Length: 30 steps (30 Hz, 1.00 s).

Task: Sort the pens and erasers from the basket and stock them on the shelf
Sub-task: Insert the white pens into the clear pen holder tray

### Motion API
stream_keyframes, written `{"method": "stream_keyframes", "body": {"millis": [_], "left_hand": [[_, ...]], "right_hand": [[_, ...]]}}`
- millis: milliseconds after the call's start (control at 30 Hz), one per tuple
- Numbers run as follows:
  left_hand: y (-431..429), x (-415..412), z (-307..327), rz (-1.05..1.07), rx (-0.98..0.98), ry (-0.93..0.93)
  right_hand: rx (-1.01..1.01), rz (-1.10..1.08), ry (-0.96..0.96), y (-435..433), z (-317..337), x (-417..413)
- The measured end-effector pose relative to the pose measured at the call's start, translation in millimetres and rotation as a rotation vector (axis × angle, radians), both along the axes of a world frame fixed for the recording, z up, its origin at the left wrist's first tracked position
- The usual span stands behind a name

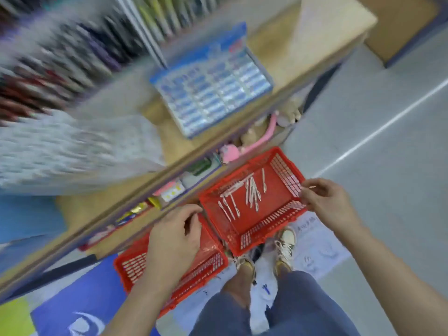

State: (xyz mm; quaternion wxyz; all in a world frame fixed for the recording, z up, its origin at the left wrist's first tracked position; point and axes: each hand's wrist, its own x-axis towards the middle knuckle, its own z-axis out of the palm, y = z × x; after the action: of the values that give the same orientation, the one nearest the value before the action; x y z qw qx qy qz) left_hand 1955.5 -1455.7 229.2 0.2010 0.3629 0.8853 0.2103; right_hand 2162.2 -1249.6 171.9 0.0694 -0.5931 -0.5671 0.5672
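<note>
Head view: the left hand (175,238) at nine o'clock and the right hand (326,202) at three gripped the red basket (276,204). White pens (251,194) lay inside, below the shelf (291,57).

Both bare forearms reach forward and down, hands held apart.
The left hand (174,236) lies palm-down with its fingers curled, its grip unclear in the blur; the right hand (324,202) bends thumb and fingers together, pinching the corner rim of the red basket (276,200).
</note>
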Motion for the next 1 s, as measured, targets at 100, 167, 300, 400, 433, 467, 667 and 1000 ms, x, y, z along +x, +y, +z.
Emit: {"method": "stream_keyframes", "body": {"millis": [100,167,300,400,433,467,667,1000], "left_hand": [[12,25,-103,-0.069,-0.176,-0.093],[24,43,-181,-0.137,-0.282,-0.138],[53,66,-352,-0.201,-0.44,-0.188],[69,64,-467,-0.294,-0.508,-0.079],[74,59,-502,-0.317,-0.517,-0.023],[79,53,-535,-0.332,-0.522,0.03],[111,31,-674,-0.331,-0.513,0.164],[108,32,-709,-0.268,-0.547,0.211]], "right_hand": [[-0.014,0.02,-0.091,9,-94,28],[-0.023,0.058,-0.13,14,-166,37],[0.001,0.186,-0.21,25,-315,41],[0.05,0.412,-0.301,26,-426,32],[0.06,0.478,-0.328,26,-461,27],[0.071,0.536,-0.363,27,-492,20],[0.191,0.576,-0.52,29,-616,-29],[0.363,0.551,-0.536,2,-656,-50]]}}
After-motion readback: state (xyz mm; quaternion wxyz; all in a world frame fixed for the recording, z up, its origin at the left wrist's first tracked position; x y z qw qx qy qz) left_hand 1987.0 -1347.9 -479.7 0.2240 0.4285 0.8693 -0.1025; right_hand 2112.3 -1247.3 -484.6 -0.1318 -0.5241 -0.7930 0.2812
